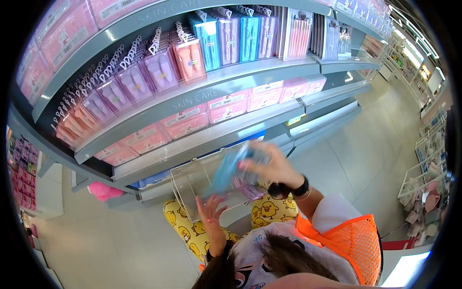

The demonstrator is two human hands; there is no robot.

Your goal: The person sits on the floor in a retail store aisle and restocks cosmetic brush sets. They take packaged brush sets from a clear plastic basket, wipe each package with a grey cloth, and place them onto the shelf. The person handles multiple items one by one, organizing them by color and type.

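Gripped in my right hand (pixel 276 164) is a blurred bundle of blue clear-fronted packs (pixel 228 167), tilted above a wire-mesh basket (pixel 197 183). My left hand (pixel 211 214) is raised at the basket's near side, fingers spread, close below the lower end of the bundle; whether they touch is hard to tell. Inside the basket lie some purple packs (pixel 255 194), partly covered by my right hand. The basket stands before my knees, against the lower shelf.
Blue packs (pixel 210 45) and purple packs (pixel 158 70) hang on hooks along the shelf, beside makeup brush sets (pixel 299 38). Pink boxes (pixel 229 108) line the shelf below. A pink plush item (pixel 104 191) lies at lower left. White racks (pixel 420 162) stand right.
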